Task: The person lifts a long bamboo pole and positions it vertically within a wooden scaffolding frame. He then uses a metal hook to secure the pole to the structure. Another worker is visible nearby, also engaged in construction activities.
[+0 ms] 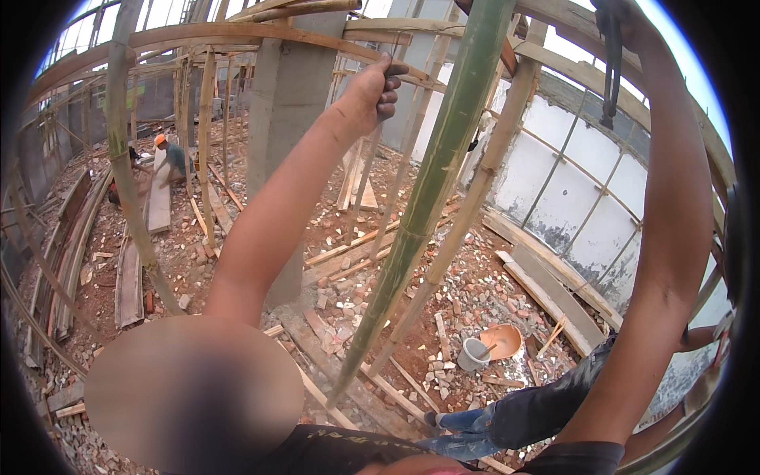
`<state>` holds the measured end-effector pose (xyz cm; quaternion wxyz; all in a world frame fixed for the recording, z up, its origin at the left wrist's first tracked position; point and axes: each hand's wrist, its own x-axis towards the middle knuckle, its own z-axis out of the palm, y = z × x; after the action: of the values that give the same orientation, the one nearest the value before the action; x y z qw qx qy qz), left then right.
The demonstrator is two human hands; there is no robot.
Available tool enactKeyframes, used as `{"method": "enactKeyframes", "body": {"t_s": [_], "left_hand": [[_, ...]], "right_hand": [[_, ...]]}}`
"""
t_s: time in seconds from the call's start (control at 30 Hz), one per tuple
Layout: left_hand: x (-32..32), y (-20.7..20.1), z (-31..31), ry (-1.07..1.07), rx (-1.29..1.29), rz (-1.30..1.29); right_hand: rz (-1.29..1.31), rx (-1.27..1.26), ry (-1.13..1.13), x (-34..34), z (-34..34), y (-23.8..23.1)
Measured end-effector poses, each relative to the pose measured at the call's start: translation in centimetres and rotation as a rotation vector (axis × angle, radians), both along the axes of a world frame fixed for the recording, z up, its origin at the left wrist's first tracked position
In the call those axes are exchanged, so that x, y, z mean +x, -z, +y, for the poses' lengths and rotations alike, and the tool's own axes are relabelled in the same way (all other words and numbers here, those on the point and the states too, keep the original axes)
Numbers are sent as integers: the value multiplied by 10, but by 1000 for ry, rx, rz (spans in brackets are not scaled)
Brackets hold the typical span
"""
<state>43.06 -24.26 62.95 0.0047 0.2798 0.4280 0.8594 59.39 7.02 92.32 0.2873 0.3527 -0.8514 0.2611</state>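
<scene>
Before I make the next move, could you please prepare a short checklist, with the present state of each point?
1. Right hand has the dark tool: ok, gripped near its upper end.
2. Left hand has a hold: cannot tell; fingers are curled, but what is inside is unclear.
3. Green bamboo pole is securely fastened: cannot tell.
4. Ground is free of clutter: not ok; rubble and boards lie there.
5. Worker in orange helmet is away from both hands: ok.
</scene>
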Motion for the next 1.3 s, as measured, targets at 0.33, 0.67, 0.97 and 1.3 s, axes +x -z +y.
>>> {"method": "enactKeyframes", "body": {"t_s": [0.33,0.67,0.97,1.3], "left_hand": [[10,-36,2,240,-8,30],[18,-67,-86,525,264,104],[71,15,-52,132,255,-87],[128,-72,-39,-315,-131,933]], "right_hand": [[481,609,650,108,-138,57],[34,-292,510,43,-149,189],[286,128,370,29,-144,146],[213,-13,685,27,-160,190]]}}
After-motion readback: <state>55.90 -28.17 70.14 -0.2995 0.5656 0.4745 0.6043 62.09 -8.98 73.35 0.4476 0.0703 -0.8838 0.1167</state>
